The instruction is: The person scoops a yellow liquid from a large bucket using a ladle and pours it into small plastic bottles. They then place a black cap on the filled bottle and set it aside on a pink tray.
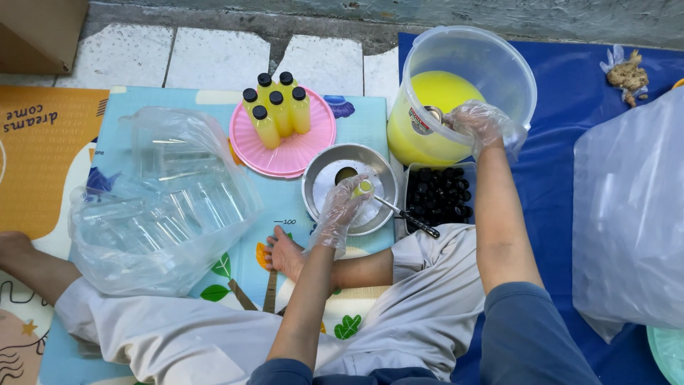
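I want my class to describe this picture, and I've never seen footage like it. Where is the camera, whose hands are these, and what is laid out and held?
The single picture comes from a camera worn on a person's head, looking down at their own two hands as they sit on a floor mat. Both hands wear thin clear plastic gloves.

The left hand holds a small bottle of yellow liquid over a round metal pan. The right hand reaches into a big clear bucket of yellow liquid and seems to grip a ladle handle, though that is hard to see.

Around them: a pink plate with five filled, black-capped bottles, a tray of black caps, and a clear bag of empty bottles.
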